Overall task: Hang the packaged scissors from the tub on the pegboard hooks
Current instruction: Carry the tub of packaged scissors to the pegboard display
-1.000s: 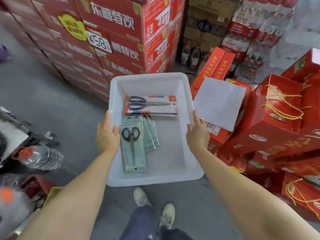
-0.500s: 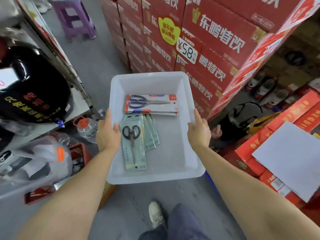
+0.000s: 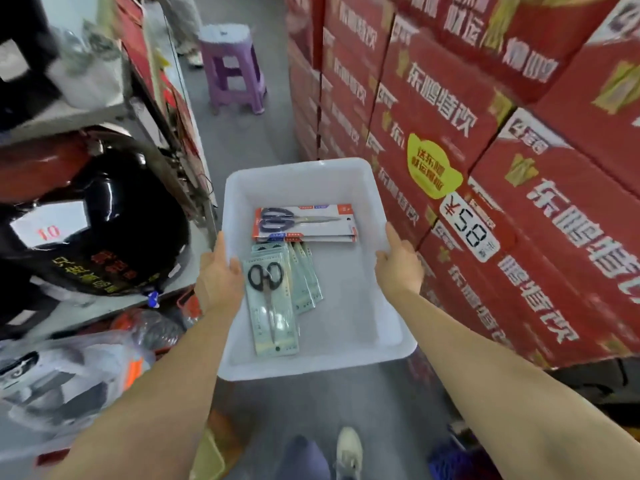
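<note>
I carry a white plastic tub (image 3: 349, 327) at waist height in front of me. My left hand (image 3: 218, 278) grips its left rim and my right hand (image 3: 398, 268) grips its right rim. Inside, a fanned stack of pale green scissor packs (image 3: 277, 299) with black handles lies near the left wall. Behind it lies a stack of red-and-white scissor packs (image 3: 304, 223) turned sideways. No pegboard or hooks are in sight.
Stacked red drink cartons (image 3: 485, 168) with a 58 price tag wall the right side. Left stands a shelf (image 3: 104, 303) with black helmets (image 3: 93, 223) and bagged goods. A purple stool (image 3: 235, 71) stands further down the narrow grey aisle, with a person's legs behind it.
The view has swung left: the red cartons moved from the left to the right, and the shelf, helmets and purple stool came into view. Both hands hold the tub as before.
</note>
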`<state>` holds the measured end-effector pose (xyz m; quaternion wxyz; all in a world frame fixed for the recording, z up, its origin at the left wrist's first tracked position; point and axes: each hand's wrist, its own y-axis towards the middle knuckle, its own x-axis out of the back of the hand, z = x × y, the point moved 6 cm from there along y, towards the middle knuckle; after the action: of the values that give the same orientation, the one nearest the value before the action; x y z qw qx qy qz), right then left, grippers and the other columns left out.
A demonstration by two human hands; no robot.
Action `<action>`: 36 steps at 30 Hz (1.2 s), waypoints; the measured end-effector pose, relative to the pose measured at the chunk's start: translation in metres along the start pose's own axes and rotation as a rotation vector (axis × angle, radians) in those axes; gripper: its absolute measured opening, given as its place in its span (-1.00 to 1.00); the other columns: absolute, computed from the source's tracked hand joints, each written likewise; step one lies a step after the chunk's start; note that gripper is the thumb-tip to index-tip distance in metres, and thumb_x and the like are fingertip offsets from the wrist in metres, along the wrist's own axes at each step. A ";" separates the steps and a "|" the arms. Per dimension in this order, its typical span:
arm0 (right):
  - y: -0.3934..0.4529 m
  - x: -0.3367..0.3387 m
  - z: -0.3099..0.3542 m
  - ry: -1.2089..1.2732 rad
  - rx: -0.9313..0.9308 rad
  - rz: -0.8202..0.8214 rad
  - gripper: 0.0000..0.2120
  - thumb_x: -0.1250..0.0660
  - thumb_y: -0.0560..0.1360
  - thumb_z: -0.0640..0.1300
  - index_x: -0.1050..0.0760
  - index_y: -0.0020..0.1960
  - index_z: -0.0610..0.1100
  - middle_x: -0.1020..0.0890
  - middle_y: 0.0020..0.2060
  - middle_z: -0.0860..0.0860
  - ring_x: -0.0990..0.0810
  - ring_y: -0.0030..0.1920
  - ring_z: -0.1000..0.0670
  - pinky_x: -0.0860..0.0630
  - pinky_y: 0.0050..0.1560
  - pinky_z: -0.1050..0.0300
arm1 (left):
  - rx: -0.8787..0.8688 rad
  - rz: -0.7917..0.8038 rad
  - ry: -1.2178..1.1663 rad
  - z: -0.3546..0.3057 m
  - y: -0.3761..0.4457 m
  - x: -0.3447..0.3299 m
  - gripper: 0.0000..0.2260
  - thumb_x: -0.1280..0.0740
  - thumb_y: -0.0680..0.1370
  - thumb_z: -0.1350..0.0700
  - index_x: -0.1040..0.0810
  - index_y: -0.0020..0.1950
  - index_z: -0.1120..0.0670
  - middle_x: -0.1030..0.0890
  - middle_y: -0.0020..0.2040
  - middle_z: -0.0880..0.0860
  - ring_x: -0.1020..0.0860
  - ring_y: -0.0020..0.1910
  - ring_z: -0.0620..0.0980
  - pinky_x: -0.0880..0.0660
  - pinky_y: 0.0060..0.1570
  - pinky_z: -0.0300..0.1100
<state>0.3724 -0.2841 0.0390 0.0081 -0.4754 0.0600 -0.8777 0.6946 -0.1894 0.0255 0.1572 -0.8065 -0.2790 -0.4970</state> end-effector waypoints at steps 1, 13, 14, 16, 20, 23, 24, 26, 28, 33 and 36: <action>0.022 -0.005 0.012 -0.004 0.021 0.006 -0.45 -0.17 0.61 -0.16 -0.11 0.56 0.06 -0.46 0.26 -0.16 -0.55 0.08 -0.26 -0.50 0.03 -0.10 | 0.022 -0.010 -0.009 -0.003 0.017 0.000 -0.50 -0.16 0.60 0.17 -0.17 0.54 -0.05 -0.47 0.08 0.30 -0.49 -0.16 0.25 -0.44 -0.19 0.03; 0.286 -0.069 0.175 -0.062 0.148 0.004 -0.48 -0.22 0.60 -0.15 -0.20 0.53 0.00 -0.52 0.18 -0.20 -0.56 0.12 -0.26 -0.51 0.11 -0.14 | 0.201 -0.045 -0.048 -0.024 0.292 -0.016 -0.52 -0.13 0.60 0.07 -0.15 0.52 -0.15 -0.43 0.12 0.23 -0.53 -0.04 0.33 -0.50 0.02 0.17; 0.308 -0.073 0.187 -0.054 0.151 0.003 -0.48 -0.22 0.60 -0.15 -0.20 0.53 0.00 -0.52 0.18 -0.20 -0.55 0.12 -0.26 -0.50 0.12 -0.14 | 0.205 -0.048 -0.046 -0.029 0.316 -0.016 -0.52 -0.13 0.60 0.08 -0.16 0.52 -0.13 -0.44 0.14 0.24 -0.52 -0.02 0.33 -0.50 0.03 0.17; 0.350 -0.078 0.211 -0.045 0.152 0.003 -0.47 -0.22 0.59 -0.16 -0.20 0.53 0.00 -0.52 0.20 -0.19 -0.55 0.13 -0.26 -0.50 0.11 -0.11 | 0.209 -0.052 -0.037 -0.039 0.364 -0.017 -0.52 -0.13 0.61 0.08 -0.16 0.53 -0.12 -0.44 0.16 0.23 -0.51 -0.01 0.31 -0.48 0.04 0.15; 0.441 -0.096 0.264 -0.024 0.164 0.005 -0.46 -0.22 0.59 -0.18 -0.21 0.53 0.01 -0.52 0.18 -0.18 -0.56 0.12 -0.27 -0.48 0.10 -0.12 | 0.209 -0.071 -0.049 -0.056 0.463 -0.026 -0.51 -0.13 0.61 0.10 -0.16 0.55 -0.09 -0.44 0.19 0.23 -0.50 0.05 0.30 -0.44 0.04 0.11; 0.510 -0.116 0.307 -0.023 0.194 0.030 -0.47 -0.21 0.59 -0.19 -0.21 0.53 0.01 -0.51 0.21 -0.19 -0.54 0.14 -0.28 -0.49 0.12 -0.13 | 0.221 -0.102 -0.043 -0.060 0.538 -0.033 -0.51 -0.13 0.60 0.11 -0.18 0.54 -0.08 -0.46 0.21 0.25 -0.50 0.09 0.30 -0.44 0.03 0.09; 0.532 -0.121 0.320 -0.010 0.196 0.037 -0.47 -0.21 0.59 -0.19 -0.21 0.53 0.02 -0.50 0.22 -0.19 -0.54 0.14 -0.27 -0.49 0.12 -0.14 | 0.221 -0.107 -0.040 -0.062 0.564 -0.035 -0.50 -0.14 0.60 0.11 -0.18 0.54 -0.09 -0.47 0.24 0.25 -0.50 0.11 0.29 -0.44 0.04 0.09; 0.574 -0.131 0.347 -0.001 0.198 0.055 -0.46 -0.22 0.59 -0.20 -0.21 0.53 0.04 -0.50 0.21 -0.19 -0.55 0.13 -0.28 -0.49 0.13 -0.15 | 0.256 -0.093 -0.056 -0.065 0.610 -0.039 -0.49 -0.13 0.60 0.11 -0.16 0.56 -0.10 -0.45 0.31 0.23 -0.49 0.16 0.28 -0.43 0.11 0.08; 0.615 -0.141 0.375 -0.002 0.216 0.062 -0.46 -0.22 0.59 -0.20 -0.21 0.52 0.05 -0.50 0.21 -0.18 -0.55 0.13 -0.28 -0.49 0.14 -0.14 | 0.307 -0.107 -0.075 -0.067 0.653 -0.038 -0.50 -0.13 0.62 0.09 -0.16 0.57 -0.10 -0.43 0.37 0.22 -0.47 0.22 0.28 -0.41 0.17 0.07; 0.716 -0.171 0.455 -0.001 0.251 0.086 -0.46 -0.23 0.58 -0.19 -0.22 0.52 0.05 -0.50 0.20 -0.18 -0.54 0.14 -0.28 -0.46 0.14 -0.12 | 0.324 -0.153 -0.087 -0.070 0.770 -0.031 -0.50 -0.14 0.62 0.12 -0.17 0.57 -0.06 -0.40 0.33 0.24 -0.46 0.20 0.27 -0.41 0.14 0.06; 0.776 -0.196 0.498 0.005 0.263 0.088 -0.47 -0.23 0.57 -0.19 -0.24 0.51 0.05 -0.52 0.17 -0.18 -0.54 0.12 -0.26 -0.45 0.11 -0.10 | 0.315 -0.146 -0.076 -0.072 0.846 -0.032 -0.49 -0.16 0.62 0.13 -0.17 0.57 -0.06 -0.42 0.27 0.26 -0.47 0.17 0.29 -0.41 0.12 0.07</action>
<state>0.8625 -1.0892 0.0575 0.1088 -0.4648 -0.0348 -0.8780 1.1450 -0.9095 0.0497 0.2346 -0.7676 -0.4170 -0.4264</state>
